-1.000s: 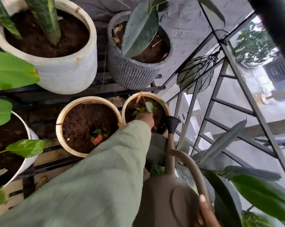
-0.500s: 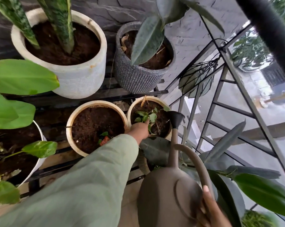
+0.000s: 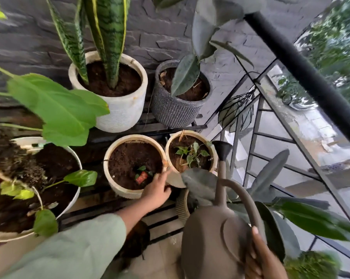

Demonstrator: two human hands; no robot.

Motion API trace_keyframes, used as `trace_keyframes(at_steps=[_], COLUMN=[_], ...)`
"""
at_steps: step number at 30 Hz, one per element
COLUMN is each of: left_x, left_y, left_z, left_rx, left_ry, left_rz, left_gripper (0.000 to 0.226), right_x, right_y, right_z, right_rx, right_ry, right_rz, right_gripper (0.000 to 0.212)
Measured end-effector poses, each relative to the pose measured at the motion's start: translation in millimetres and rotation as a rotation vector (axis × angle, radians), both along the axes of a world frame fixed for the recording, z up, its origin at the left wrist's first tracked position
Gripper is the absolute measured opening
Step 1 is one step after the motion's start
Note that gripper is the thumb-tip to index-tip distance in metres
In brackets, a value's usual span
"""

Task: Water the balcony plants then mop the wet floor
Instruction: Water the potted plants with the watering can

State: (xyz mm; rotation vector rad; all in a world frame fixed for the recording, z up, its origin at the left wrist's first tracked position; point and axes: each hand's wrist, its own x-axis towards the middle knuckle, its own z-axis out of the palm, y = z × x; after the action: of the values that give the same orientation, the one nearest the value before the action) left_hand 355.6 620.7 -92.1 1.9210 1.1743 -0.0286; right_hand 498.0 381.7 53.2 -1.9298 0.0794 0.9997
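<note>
Black railing (image 3: 303,75) crosses upper right. White pot (image 3: 121,109) with striped upright leaves and grey pot (image 3: 174,113) stand on the upper shelf against the dark wall. Below them, two cream pots sit side by side: larger pot (image 3: 117,184), smaller pot (image 3: 213,156) with a seedling. Brown watering can (image 3: 212,244) is at lower right, held upright by its handle in the right hand (image 3: 264,260), spout rose just beside the smaller pot. Left hand (image 3: 157,190) rests at the larger pot's near rim, fingers loosely curled, holding nothing.
</note>
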Motion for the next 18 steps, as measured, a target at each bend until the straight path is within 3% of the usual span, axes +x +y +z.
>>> trace_keyframes(at_steps=[1,5,8,11,14,18], left_x=[-15.9,-52.3,-43.1,-23.8,-17.6,-21.9], left_y=[-9.9,-35.2,-36.7,-48.9,-78.4,-106.3], left_z=[-1.7,19.2,60.2,112.1,140.1,130.8], left_rx=[-0.021,-0.109,-0.231,-0.560,-0.791,-0.937], left_ry=[-0.036,-0.239,-0.419,-0.587,-0.567,-0.623], left_rz=[0.015,0.102,0.233,0.415,0.362,0.476], left_gripper=[0.056,0.018,0.015,0.036,0.052,0.111], right_x=[3.4,-26.5,-48.9,-66.2,-85.3,-107.0], right_y=[-7.9,-34.2,-39.3,-51.8,-59.7,-68.8], right_z=[15.1,28.8,48.5,59.1,72.2,85.5], right_rx=[-0.034,0.122,0.150,0.192,0.241,0.319], right_ry=[0.095,-0.008,-0.050,-0.033,-0.034,0.002], right_rz=[0.118,0.176,0.255,0.324,0.352,0.407], right_gripper=[0.075,0.060,0.050,0.049,0.050,0.055])
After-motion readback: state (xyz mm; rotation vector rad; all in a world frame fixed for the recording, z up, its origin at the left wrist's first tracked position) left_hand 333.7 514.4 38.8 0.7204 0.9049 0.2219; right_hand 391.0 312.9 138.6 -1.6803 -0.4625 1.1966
